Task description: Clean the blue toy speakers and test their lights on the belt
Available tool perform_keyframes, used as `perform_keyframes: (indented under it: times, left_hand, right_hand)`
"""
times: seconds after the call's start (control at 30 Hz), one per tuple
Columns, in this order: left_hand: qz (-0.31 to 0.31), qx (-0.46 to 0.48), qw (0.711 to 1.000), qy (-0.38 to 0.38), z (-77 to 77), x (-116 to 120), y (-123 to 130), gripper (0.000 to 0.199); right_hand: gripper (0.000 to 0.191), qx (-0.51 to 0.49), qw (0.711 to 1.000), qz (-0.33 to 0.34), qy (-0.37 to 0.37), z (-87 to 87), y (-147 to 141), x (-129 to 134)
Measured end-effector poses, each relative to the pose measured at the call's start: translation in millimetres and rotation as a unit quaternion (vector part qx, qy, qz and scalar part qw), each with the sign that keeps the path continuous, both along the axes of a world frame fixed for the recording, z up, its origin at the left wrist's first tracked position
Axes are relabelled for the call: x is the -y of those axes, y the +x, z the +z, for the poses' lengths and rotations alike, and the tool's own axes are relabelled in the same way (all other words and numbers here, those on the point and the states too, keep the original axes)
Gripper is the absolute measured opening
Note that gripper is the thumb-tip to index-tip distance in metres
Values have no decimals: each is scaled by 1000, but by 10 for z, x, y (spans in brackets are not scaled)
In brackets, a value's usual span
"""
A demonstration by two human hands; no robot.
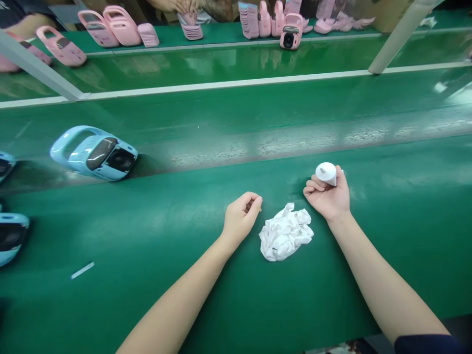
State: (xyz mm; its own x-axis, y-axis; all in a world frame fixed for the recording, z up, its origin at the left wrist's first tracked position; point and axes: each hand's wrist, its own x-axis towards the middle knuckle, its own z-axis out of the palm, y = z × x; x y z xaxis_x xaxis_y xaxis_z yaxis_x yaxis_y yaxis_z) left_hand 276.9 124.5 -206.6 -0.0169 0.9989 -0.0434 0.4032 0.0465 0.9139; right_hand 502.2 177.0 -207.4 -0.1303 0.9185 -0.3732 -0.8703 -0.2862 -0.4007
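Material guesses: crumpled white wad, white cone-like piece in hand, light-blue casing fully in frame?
Crumpled white wad: probably thin matte fabric, given its soft folds; paper not ruled out.
White cone-like piece: likely plastic, going by its smooth, even surface; coated metal possible.
Light-blue casing: most likely hard moulded plastic, glossy, with bright reflections along its curved handle.

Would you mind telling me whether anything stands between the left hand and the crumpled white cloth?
Nothing visible does: only a strip of green surface separates the left hand from the crumpled white cloth. The right hand, holding a white object, is on the cloth's other side.
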Motion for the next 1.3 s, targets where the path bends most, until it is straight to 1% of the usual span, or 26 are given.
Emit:
perform_keyframes:
  times: [0.2, 0.6, 0.9, 1.3]
  left_hand:
    - [-2, 8, 1000, 3, -10, -3, -11, 20]
    - [-9, -5, 1000, 12, -21, -10, -10, 20]
    - [-8, -14, 1000, -1, -2, -7, -9, 21]
    - [-7, -19, 1000, 1, -24, -19, -6, 21]
  right_hand:
    - [31, -12, 1000, 5, 9, -37, 23, 7]
    - [31, -11, 1000, 2, 7, -16, 14, 10]
    - [29, -24, 1000, -5, -2, -26, 11, -1]
    - [33, -29, 1000, -9, -6, -18, 4, -3]
